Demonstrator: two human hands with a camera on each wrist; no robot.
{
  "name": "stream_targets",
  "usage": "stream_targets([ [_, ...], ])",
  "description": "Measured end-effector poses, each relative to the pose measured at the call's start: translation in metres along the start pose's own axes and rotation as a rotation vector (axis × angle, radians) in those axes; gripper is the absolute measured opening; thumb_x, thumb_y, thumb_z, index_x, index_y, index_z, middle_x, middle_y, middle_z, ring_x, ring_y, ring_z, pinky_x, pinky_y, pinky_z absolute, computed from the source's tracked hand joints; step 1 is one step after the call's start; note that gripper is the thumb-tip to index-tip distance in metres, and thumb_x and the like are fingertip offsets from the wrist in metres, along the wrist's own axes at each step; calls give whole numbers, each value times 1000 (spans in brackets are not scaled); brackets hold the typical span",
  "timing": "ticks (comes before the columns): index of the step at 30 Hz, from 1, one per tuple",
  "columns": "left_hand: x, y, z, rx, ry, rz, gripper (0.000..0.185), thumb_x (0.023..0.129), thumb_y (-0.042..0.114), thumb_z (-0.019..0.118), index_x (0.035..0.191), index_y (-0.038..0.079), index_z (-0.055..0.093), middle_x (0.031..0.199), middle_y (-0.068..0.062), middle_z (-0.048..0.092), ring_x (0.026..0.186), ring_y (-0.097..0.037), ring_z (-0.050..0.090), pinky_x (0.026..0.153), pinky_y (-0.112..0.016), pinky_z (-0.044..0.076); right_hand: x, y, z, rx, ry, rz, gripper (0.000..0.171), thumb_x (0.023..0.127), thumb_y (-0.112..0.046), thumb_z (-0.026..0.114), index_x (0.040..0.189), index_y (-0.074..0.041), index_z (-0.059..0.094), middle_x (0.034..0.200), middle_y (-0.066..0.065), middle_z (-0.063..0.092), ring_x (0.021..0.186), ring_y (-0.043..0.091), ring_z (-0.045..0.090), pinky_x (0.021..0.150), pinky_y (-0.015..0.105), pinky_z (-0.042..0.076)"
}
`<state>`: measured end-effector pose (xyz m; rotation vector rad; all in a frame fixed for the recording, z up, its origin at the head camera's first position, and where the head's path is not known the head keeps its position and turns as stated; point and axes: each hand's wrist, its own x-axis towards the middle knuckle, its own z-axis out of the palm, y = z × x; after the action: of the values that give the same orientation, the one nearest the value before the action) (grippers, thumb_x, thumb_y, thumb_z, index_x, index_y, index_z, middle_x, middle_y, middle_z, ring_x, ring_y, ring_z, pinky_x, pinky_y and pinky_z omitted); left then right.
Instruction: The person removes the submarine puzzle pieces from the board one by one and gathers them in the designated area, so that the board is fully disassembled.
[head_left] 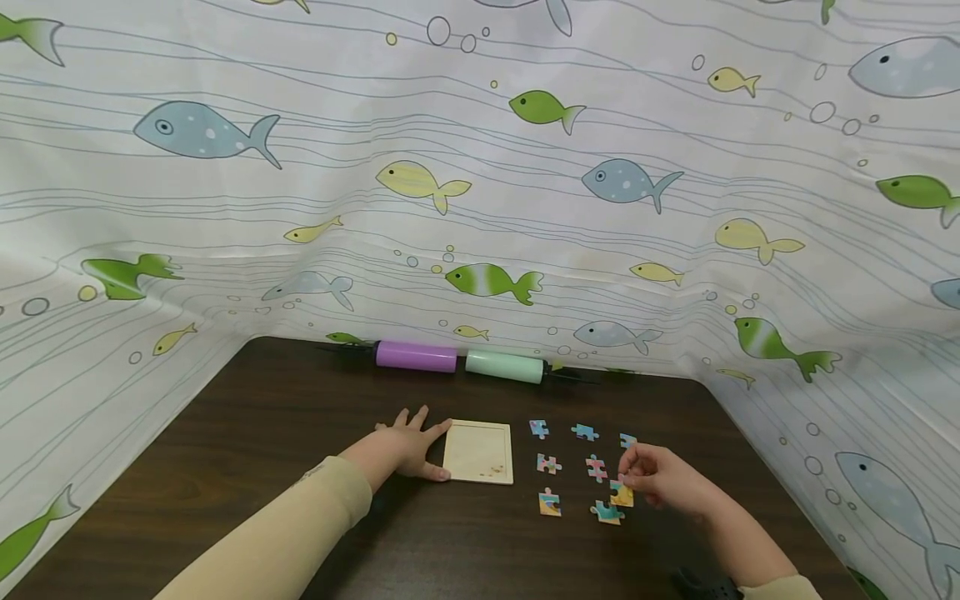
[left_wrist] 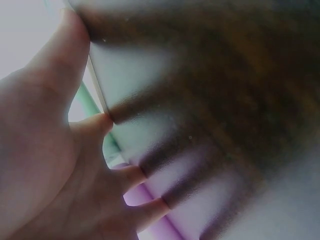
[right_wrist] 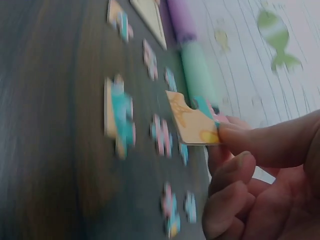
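My right hand (head_left: 667, 479) pinches a jigsaw piece (right_wrist: 192, 125) between thumb and fingers, above the dark table. The piece is sandy yellow with a teal and pink part and a straight edge. Spread out on the table, my left hand (head_left: 405, 446) touches the left edge of a square wooden puzzle tray (head_left: 474, 450) with its thumb and a finger. Between the hands lie several loose jigsaw pieces, among them a teal one (head_left: 607, 512) just below the held piece, a pink one (head_left: 596, 468) and a blue one (head_left: 585, 432). My right hand partly covers another blue piece (head_left: 627, 440).
A purple roller (head_left: 416, 356) and a mint-green roller (head_left: 504, 367) lie along the table's back edge. Behind them and at both sides hangs a white fish-patterned curtain (head_left: 360, 275). Small printed marks show in the tray's lower right corner.
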<state>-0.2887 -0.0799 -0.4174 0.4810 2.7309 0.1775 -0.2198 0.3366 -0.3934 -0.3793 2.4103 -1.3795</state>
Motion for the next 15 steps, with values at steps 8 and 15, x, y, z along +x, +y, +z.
stream_targets([
  [8,-2,2,-2,1,1,-3,93,82,65,67,157,26,28,161,-19,18,144,-48,16,103,-73,22,-29,28,-25,46,-76,-2,11,98,1,55,102,10,53,78,5,55,55,10,42,48,25,39],
  [15,-3,3,-2,1,0,-7,93,82,65,67,157,27,28,161,-18,17,144,-48,16,103,-72,21,-36,38,-27,50,-65,56,12,98,-3,57,101,9,55,77,4,56,55,10,43,49,25,39],
])
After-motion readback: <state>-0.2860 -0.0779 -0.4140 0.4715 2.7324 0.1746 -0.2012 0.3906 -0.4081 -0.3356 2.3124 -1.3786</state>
